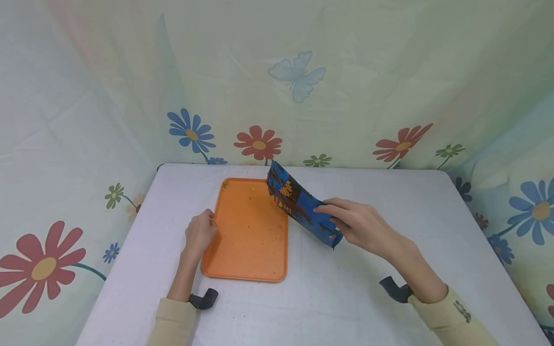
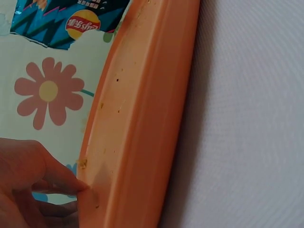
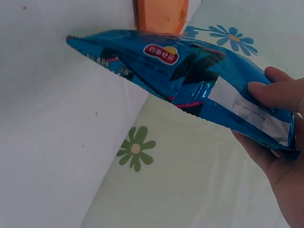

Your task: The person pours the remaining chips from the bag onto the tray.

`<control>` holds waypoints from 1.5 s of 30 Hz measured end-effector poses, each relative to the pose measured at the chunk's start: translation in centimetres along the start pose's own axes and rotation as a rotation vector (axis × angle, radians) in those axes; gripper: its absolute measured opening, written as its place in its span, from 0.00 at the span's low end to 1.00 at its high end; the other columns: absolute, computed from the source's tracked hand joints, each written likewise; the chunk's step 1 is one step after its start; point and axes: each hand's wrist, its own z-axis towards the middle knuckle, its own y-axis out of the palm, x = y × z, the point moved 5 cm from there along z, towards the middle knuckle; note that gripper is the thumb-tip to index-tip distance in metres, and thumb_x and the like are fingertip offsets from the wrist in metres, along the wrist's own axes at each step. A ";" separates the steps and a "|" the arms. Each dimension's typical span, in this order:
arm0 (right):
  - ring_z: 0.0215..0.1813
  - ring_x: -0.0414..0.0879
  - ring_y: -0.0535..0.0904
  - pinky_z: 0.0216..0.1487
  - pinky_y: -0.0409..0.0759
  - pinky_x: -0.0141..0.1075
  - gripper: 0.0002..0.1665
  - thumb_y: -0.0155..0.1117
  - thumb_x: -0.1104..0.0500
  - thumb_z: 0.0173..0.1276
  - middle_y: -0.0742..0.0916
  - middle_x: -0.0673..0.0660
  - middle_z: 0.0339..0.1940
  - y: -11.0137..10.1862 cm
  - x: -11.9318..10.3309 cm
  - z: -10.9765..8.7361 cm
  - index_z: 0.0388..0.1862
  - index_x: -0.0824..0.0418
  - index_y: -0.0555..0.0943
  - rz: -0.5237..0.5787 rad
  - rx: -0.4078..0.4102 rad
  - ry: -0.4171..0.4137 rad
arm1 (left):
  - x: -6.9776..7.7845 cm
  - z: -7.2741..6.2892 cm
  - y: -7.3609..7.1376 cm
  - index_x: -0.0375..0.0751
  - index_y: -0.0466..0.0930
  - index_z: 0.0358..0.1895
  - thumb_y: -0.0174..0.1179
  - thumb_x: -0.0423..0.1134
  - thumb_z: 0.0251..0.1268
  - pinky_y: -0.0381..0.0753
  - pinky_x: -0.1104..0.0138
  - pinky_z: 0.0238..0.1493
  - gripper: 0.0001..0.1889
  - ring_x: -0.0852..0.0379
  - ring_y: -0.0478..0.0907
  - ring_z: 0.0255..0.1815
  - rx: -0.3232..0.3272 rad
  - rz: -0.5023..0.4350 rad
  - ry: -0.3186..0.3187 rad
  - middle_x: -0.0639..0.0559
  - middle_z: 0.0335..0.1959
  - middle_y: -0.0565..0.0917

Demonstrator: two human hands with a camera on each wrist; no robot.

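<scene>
An orange tray (image 1: 245,230) with small crumbs on its surface lies on the white-covered table. My left hand (image 1: 201,231) pinches its left rim; the left wrist view shows the thumb and fingers (image 2: 61,176) at that edge. In my right hand (image 1: 361,225) is a blue Lay's chip bag (image 1: 303,204), gripped at its lower right end. The bag tilts, its upper left end over the tray's far right corner. From the right wrist view, the thumb presses on the bag's back (image 3: 190,76), and the other fingers are largely hidden behind it.
The white tablecloth (image 1: 372,307) has a few dark specks. Black wrist mounts (image 1: 204,299) sit at both cuffs. A flower-printed curtain (image 1: 346,96) stands behind the table and along both sides.
</scene>
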 end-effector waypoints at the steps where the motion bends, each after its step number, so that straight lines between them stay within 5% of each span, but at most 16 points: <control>1: 0.37 0.44 0.85 0.31 0.82 0.31 0.29 0.74 0.75 0.56 0.88 0.58 0.52 0.0 0.0 0.0 0.57 0.58 0.85 0.003 -0.012 0.001 | 0.0 0.0 0.0 0.23 0.79 0.53 0.53 0.24 0.63 0.63 0.71 0.16 0.16 0.59 0.68 0.14 -0.002 -0.003 0.003 0.45 0.20 0.80; 8: 0.44 0.48 0.86 0.40 0.87 0.38 0.27 0.73 0.75 0.58 0.87 0.58 0.53 -0.1 0.0 0.6 0.57 0.59 0.85 0.021 -0.073 -0.007 | 0.1 -0.1 0.1 0.23 0.79 0.53 0.53 0.24 0.63 0.63 0.70 0.16 0.16 0.59 0.67 0.14 -0.008 -0.012 0.002 0.47 0.19 0.78; 17: 0.42 0.48 0.87 0.38 0.86 0.36 0.28 0.74 0.76 0.56 0.87 0.57 0.53 -1.0 -0.1 1.7 0.55 0.59 0.85 0.031 -0.088 -0.052 | 0.2 0.3 -0.1 0.24 0.80 0.53 0.54 0.25 0.64 0.66 0.70 0.17 0.16 0.58 0.70 0.16 -0.011 -0.009 -0.003 0.42 0.26 0.84; 27: 0.48 0.49 0.87 0.42 0.87 0.39 0.26 0.73 0.72 0.62 0.87 0.57 0.57 -1.4 -0.7 2.6 0.59 0.56 0.85 0.047 -0.170 0.008 | 0.3 0.4 -0.3 0.25 0.80 0.54 0.53 0.26 0.64 0.66 0.69 0.18 0.17 0.57 0.71 0.16 -0.044 -0.020 -0.025 0.36 0.33 0.87; 35: 0.51 0.52 0.88 0.44 0.88 0.41 0.27 0.74 0.71 0.61 0.88 0.58 0.56 -1.5 -2.5 3.7 0.59 0.56 0.85 0.017 -0.176 -0.038 | -0.3 0.1 -0.6 0.25 0.80 0.54 0.52 0.27 0.65 0.72 0.66 0.23 0.17 0.53 0.77 0.21 -0.044 -0.005 -0.044 0.31 0.43 0.88; 45: 0.51 0.52 0.88 0.45 0.88 0.40 0.28 0.75 0.71 0.60 0.88 0.59 0.55 -1.3 -4.1 4.1 0.59 0.57 0.86 -0.004 -0.131 -0.102 | -0.5 0.2 -0.3 0.26 0.79 0.56 0.52 0.28 0.67 0.73 0.65 0.24 0.17 0.54 0.76 0.21 -0.065 -0.009 -0.057 0.34 0.40 0.87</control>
